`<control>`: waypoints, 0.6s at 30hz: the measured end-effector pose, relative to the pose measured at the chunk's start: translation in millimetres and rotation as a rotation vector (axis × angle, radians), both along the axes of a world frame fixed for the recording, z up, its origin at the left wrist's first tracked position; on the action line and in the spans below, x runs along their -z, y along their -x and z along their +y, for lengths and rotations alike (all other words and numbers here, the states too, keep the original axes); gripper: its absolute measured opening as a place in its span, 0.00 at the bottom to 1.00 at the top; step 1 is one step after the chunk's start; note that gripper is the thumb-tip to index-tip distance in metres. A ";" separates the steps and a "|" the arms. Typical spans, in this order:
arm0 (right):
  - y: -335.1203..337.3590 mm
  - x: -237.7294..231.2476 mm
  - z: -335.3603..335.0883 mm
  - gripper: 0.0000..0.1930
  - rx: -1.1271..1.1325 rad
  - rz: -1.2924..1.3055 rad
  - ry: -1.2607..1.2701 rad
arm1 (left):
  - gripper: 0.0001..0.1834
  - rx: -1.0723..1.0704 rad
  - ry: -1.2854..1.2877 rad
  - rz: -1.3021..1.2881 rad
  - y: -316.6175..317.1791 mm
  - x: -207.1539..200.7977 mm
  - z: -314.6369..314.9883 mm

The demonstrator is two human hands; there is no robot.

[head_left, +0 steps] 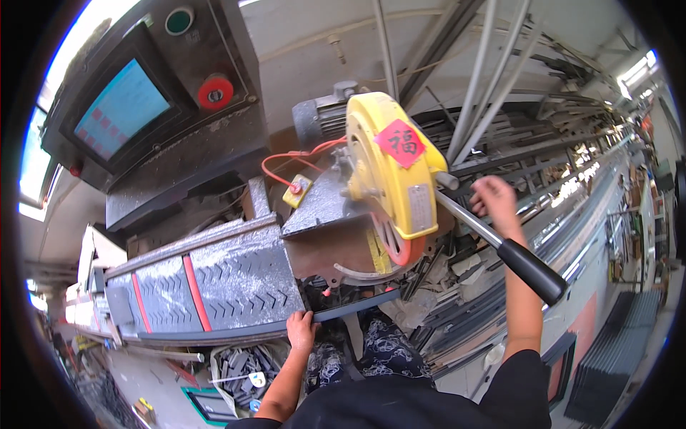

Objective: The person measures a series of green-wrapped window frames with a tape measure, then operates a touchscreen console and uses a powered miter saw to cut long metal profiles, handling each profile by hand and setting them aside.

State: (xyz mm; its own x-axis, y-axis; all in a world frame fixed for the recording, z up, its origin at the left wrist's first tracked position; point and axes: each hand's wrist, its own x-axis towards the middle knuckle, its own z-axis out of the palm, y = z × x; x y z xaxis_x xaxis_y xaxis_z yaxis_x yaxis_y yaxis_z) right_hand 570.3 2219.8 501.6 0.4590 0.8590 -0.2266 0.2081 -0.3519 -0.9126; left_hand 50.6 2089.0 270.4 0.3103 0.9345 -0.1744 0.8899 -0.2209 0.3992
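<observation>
My left hand (301,330) is closed over the long dark grey profile bar (350,307), which lies along the front edge of the saw's feed table. A yellow-guarded cut-off saw (386,164) with a red square paper on its guard stands at the centre. Its black-gripped lever (529,272) slants down to the right. My right hand (494,199) is raised just beyond this lever and apart from its grip. The right fingers are loosely curled and slightly apart, and I see nothing in them. The bar's right end lies below the saw's blade guard.
A control panel (136,107) with a lit screen and a red stop button (215,91) rises at the upper left. A grey feed table (236,286) with red strips runs left. Stacked metal profiles (557,236) fill the right. A sack of offcuts (243,368) sits below left.
</observation>
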 end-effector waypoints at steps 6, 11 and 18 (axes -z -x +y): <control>4.3 243.9 12.8 0.08 -0.571 -1.038 0.043 | 0.23 -0.055 0.035 -0.013 7.7 -0.2 5.3; 40.6 291.3 11.9 0.08 -0.737 -1.096 0.086 | 0.32 -0.123 -0.008 0.011 10.5 -44.6 5.6; 40.4 304.1 2.8 0.08 -0.858 -1.171 0.142 | 0.16 -0.308 -0.192 -0.120 -3.8 -37.9 0.6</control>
State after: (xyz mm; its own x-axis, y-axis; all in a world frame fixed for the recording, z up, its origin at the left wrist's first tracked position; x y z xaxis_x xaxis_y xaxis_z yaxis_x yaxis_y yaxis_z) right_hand 529.9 2222.6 197.5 -0.1951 0.9610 -0.1958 0.9807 0.1898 -0.0459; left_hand 54.4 2089.5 308.3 0.0172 0.9993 0.0332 0.8756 -0.0311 0.4820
